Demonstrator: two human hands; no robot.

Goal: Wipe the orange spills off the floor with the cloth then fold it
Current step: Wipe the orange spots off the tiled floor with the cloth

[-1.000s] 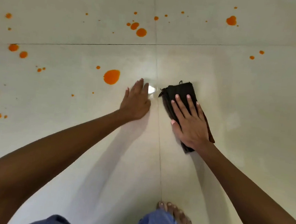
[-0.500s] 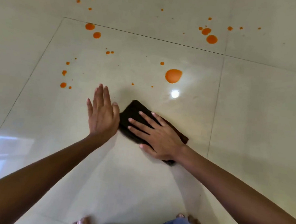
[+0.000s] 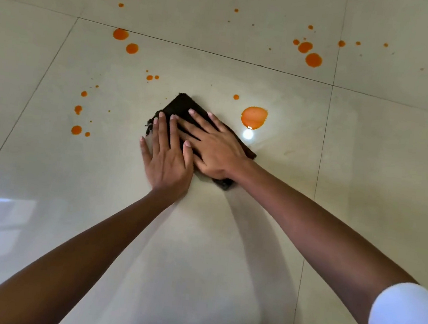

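Head view: pressing flat on the cloth (image 3: 180, 106) with both hands, fingers spread wide, gripping nothing. Right hand (image 3: 213, 146) lying palm-down across the middle of the cloth; left hand (image 3: 168, 154) resting with its fingertips (image 3: 162, 116) on the cloth's near-left edge and its palm on the bare floor (image 3: 199, 252). Cloth lying dark and bunched into a thick pad on the tile, just left of the big spill (image 3: 254, 116), close beside it but seemingly not touching. Smaller drops (image 3: 76, 129) scattered well apart to the left, more dots (image 3: 313, 59) sitting beyond the grout line (image 3: 205, 50) farther off.

Judging the step as wiping, barely begun, with most orange left. Doing it well likely meaning: keeping even downward pressure, sweeping the pad right over the big spill in one pass instead of smearing it, turning to a clean face afterwards, then working outward to the scattered drops. Watching for wet, slick tile under the palms. Folding coming last.
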